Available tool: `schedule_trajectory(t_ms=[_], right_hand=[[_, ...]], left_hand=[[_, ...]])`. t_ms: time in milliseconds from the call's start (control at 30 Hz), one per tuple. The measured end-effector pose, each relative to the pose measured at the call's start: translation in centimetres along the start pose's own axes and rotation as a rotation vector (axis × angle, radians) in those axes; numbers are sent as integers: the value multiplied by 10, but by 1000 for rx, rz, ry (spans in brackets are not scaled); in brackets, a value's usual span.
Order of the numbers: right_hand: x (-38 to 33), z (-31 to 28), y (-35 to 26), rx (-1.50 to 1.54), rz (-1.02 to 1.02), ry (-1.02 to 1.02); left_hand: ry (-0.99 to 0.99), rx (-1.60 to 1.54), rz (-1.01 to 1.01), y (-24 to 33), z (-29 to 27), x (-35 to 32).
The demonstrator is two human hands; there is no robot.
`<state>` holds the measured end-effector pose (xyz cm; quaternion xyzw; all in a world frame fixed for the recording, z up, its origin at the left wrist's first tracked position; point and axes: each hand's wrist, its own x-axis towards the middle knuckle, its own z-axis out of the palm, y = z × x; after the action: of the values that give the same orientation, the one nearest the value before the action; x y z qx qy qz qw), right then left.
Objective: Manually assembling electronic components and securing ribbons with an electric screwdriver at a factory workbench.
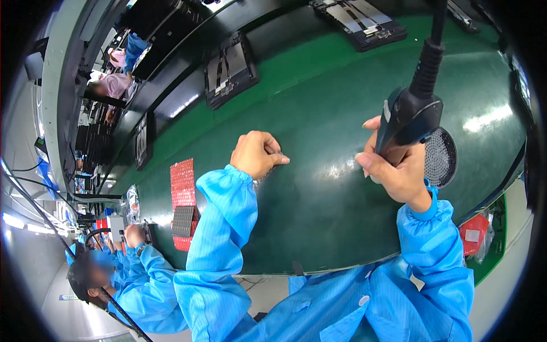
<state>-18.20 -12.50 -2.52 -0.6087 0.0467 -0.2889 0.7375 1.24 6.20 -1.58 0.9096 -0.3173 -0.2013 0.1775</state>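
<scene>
My right hand [393, 168] grips the handle of a black hot-air blower [411, 117] whose thick ribbed cord runs up to the top of the view; its round perforated intake grille [440, 157] faces me. My left hand [257, 153] is curled into a loose fist, resting on the green bench surface [319, 102] a little to the left of the blower. I cannot tell whether something small sits under its fingers. Both forearms are in blue sleeves.
Black framed panels lie on a dark conveyor strip beyond the bench: one [229, 69] ahead left, one [364, 23] at top. A red tray stack [183, 194] sits to my left. A co-worker in blue [142, 273] works at lower left. A red box [474, 233] is at lower right.
</scene>
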Motion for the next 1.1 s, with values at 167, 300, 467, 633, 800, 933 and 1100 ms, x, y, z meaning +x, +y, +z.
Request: schedule_trajectory(t_ms=[167, 300, 467, 633, 800, 933, 1100], right_hand=[[-1, -1, -4, -16, -3, 24], [-1, -4, -6, -56, -42, 20], [0, -5, -8, -78, -53, -9], [-1, 0, -5, -82, -4, -9], [-3, 7, -1, 61, 58, -111], [-4, 5, -2, 26, 52, -159], [-4, 0, -12, -7, 50, -186]], left_hand=[[68, 20, 50, 4, 7, -5], [186, -40, 315, 9, 11, -18], [152, -270, 225, 33, 25, -50], [352, -239, 607, 56, 30, -59], [271, -364, 534, 75, 25, -73], [271, -294, 589, 88, 23, -72], [274, -302, 627, 95, 20, -71]])
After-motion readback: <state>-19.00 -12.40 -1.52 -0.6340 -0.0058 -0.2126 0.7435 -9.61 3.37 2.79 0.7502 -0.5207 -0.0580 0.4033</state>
